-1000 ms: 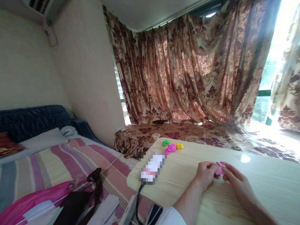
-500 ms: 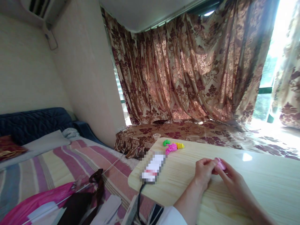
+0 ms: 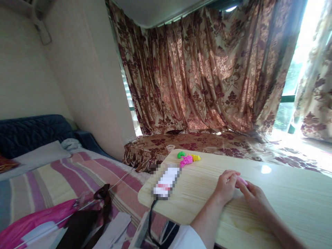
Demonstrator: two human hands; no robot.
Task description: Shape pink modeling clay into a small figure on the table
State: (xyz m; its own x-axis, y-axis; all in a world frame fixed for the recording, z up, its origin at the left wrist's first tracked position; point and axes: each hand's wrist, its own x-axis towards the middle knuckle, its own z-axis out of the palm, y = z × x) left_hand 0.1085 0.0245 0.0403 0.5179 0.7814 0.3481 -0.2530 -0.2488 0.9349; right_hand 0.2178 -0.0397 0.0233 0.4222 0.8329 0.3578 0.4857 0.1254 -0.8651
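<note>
Head view — holding a pink lump in the closed grip of left hand and right hand, over the desk — well apart from magenta piece and green piece.

On the head view I saw my left grip and right grip holding a pink lump over the counter. A green piece, magenta piece and yellow piece lay clustered near its far-left corner.

The hands hide most of the pink piece.
</note>
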